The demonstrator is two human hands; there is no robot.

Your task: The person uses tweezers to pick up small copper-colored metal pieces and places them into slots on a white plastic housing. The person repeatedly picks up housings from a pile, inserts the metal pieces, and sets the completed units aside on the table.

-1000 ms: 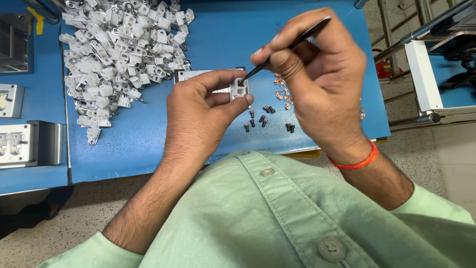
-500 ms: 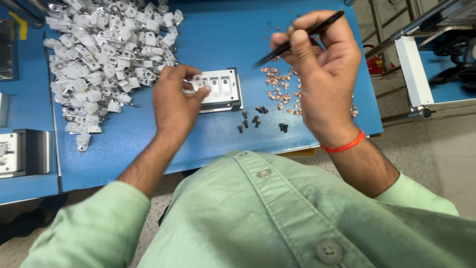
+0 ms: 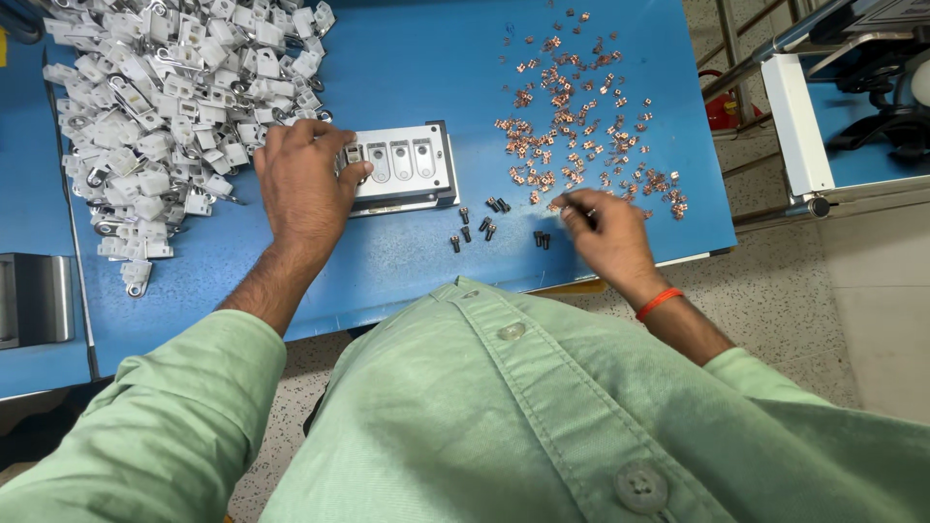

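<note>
Right hand: near front edge of blue desk, fingers curled, tips pinched low at the near fringe of the copper pieces; whether anything is gripped cannot be told. Orange band at wrist.
Black screws: small scattered group, just left of right hand, between front edge and fixture.
Left hand: flat, loosely spread, fingertips resting on left end of fixture.
Metal fixture: grey rectangular block, row of rounded pockets on top, mid-desk.
Copper pieces: scattered toward far right corner.
White plastic parts: heaped at far left corner.
</note>
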